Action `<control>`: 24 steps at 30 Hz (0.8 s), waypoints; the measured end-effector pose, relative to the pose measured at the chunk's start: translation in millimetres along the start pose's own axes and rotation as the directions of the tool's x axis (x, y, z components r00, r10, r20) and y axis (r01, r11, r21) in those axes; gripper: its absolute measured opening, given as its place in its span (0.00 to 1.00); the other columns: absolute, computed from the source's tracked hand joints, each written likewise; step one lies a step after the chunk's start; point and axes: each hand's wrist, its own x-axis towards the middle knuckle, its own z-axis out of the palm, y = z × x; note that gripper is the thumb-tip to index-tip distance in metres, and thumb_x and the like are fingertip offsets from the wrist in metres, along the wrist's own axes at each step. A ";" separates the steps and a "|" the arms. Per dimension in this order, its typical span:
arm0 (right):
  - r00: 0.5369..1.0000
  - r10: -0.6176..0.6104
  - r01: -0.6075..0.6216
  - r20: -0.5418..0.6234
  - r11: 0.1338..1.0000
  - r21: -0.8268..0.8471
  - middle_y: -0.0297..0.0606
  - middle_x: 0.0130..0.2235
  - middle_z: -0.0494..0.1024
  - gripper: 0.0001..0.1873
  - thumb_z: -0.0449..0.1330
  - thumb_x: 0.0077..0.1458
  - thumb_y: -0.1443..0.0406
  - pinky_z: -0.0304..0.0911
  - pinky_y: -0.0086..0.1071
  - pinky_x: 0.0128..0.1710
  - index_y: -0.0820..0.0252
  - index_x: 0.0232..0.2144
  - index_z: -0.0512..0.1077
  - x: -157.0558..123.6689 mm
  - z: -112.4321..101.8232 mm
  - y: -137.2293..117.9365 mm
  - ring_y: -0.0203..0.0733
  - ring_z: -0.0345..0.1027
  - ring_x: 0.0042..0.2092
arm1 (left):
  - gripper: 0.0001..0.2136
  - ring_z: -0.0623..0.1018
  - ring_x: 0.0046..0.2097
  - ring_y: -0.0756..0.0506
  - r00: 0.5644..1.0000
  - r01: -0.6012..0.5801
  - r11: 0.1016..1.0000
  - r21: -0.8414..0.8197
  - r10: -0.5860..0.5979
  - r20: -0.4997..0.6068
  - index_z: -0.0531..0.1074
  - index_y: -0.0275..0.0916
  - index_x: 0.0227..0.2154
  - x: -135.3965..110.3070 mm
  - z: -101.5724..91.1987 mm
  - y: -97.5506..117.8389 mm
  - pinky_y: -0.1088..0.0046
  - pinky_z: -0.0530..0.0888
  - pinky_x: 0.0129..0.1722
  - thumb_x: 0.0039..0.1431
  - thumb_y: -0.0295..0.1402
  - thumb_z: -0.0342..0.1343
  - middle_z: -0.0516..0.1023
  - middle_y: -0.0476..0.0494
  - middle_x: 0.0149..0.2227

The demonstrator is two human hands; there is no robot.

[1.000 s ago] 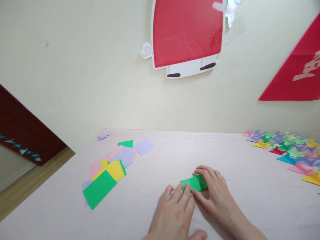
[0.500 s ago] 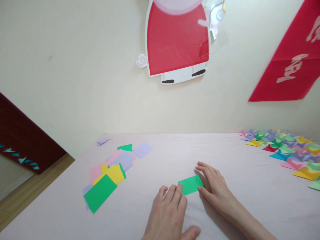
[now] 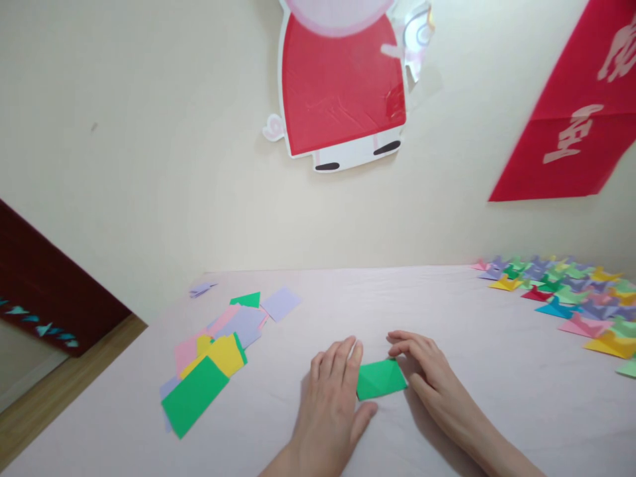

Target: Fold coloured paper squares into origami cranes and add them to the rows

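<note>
A small folded green paper lies flat on the pale pink table, showing a diagonal crease. My left hand rests flat beside it with fingers stretched out, the index finger along the paper's left edge. My right hand is at the paper's right side, fingers bent and touching its upper right edge, thumb near the lower right corner.
A loose heap of coloured paper squares lies at the left, a green sheet nearest. Several folded paper shapes cover the far right. The wall behind carries a red cartoon cutout and a red banner.
My left hand slid forward and flattened beside the green paper. The paper now shows a diagonal fold. My right hand shifted slightly to its right edge.
</note>
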 end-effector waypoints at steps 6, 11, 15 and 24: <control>1.000 -0.016 0.015 0.000 0.991 0.132 0.41 0.50 0.74 0.12 0.50 0.54 0.69 0.58 0.51 0.56 0.53 0.31 0.73 3.6 -4.8 -6.8 0.50 0.62 0.56 | 0.19 0.65 0.60 0.37 0.998 -0.060 0.997 0.042 0.060 0.004 0.67 0.43 0.53 37.4 2.7 2.5 0.51 0.64 0.56 0.59 0.29 0.59 0.67 0.41 0.59; 0.991 0.045 -0.032 -0.129 0.994 0.106 0.41 0.45 0.75 0.21 0.47 0.47 0.73 0.61 0.47 0.53 0.55 0.41 0.71 3.9 1.5 1.2 0.47 0.66 0.51 | 0.20 0.65 0.60 0.39 0.996 -0.082 0.995 0.062 0.083 -0.016 0.65 0.42 0.54 49.3 9.2 2.0 0.54 0.63 0.56 0.60 0.28 0.59 0.69 0.43 0.58; 0.984 0.073 -0.074 -0.165 0.997 -0.001 0.41 0.44 0.75 0.23 0.47 0.45 0.72 0.60 0.49 0.51 0.56 0.43 0.69 2.0 5.0 3.6 0.48 0.66 0.49 | 0.22 0.66 0.58 0.40 0.995 -0.101 0.995 0.021 0.101 -0.017 0.62 0.39 0.57 51.3 10.3 0.1 0.56 0.62 0.56 0.61 0.26 0.57 0.71 0.43 0.57; 1.000 -0.026 0.028 -0.013 0.977 0.212 0.38 0.41 0.77 0.24 0.48 0.50 0.72 0.63 0.44 0.52 0.53 0.50 0.65 -0.2 -2.8 -7.4 0.45 0.69 0.48 | 0.10 0.68 0.55 0.46 0.982 -0.158 0.987 -0.031 0.154 -0.107 0.69 0.43 0.47 49.1 6.9 3.0 0.63 0.62 0.53 0.65 0.27 0.53 0.74 0.49 0.50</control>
